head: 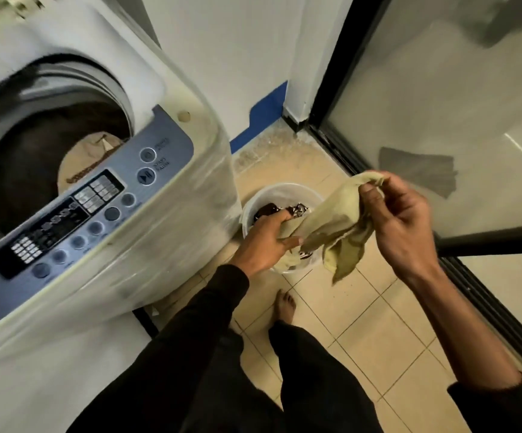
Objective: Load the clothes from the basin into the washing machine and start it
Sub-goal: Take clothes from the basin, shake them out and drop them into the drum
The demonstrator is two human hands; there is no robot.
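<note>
above the white basin [255, 200], both hands gripping a yellow-green cloth [331, 220], panel lettering blurred

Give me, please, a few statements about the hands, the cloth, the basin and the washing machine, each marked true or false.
1. Both hands hold the pale green cloth. True: the left hand grips its lower part, the right hand pinches its top.
2. The washing machine has its lid shut. False: the drum is open, with a tan garment inside.
3. The basin is empty. False: dark clothes lie in it.
4. The basin stands on the tiled floor beside the machine. True.
5. The person wears shoes. False: a bare foot shows.
</note>
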